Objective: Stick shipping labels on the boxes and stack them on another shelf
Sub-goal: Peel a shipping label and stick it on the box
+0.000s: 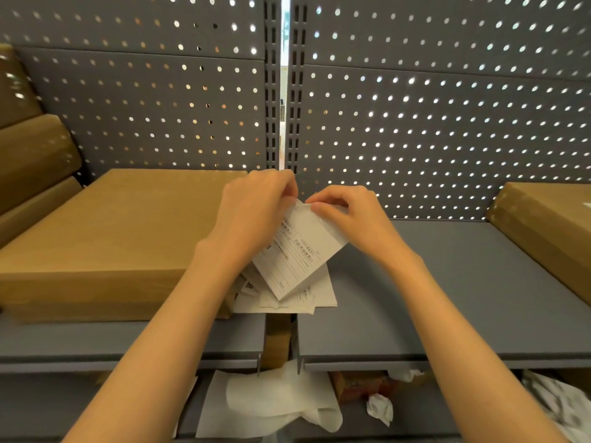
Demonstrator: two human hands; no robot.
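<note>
Fingers (315, 206) of both the left hand (252, 212) and right hand (348, 215) pinch a shipping label's (300, 251) top corner. Loose labels (307, 298) lie beneath it at the shelf's (415, 282) left edge, beside a cardboard box (112, 235).

Rear wall: grey perforated metal panels (431, 100), light showing through the holes. Slotted uprights (271, 91) flank a narrow bright vertical gap (284, 75) at centre. Two grey shelf boards (415, 302) meet below it, a second shelf level (32, 407) visible underneath

Bare shelf (447, 282) between large box (112, 235) left and box (550, 225) far right; pegboard (415, 123) behind.
</note>
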